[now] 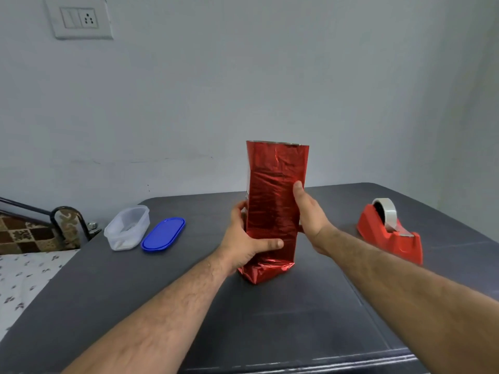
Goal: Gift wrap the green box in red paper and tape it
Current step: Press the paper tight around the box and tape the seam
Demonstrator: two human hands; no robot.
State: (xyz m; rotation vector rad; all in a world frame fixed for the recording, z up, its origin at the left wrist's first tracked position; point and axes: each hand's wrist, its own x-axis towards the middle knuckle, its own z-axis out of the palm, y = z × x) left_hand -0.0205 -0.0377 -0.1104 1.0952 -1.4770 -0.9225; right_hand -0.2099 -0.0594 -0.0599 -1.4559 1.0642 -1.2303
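Observation:
A tall package wrapped in shiny red paper [272,201] stands upright at the middle of the dark table [270,319]. Its lower end is crumpled against the tabletop and its top end is an open paper tube. The green box is fully hidden inside. My left hand [245,241] grips the lower left side, thumb across the front. My right hand [310,217] holds the right side, thumb lying up the front edge. A red tape dispenser [391,233] with a roll of clear tape sits to the right, apart from both hands.
A clear plastic tub [127,228] and its blue lid [163,234] lie on the table's left. A bed with patterned cloth [29,271] adjoins the left edge. A pale wall with a socket plate [79,18] stands behind.

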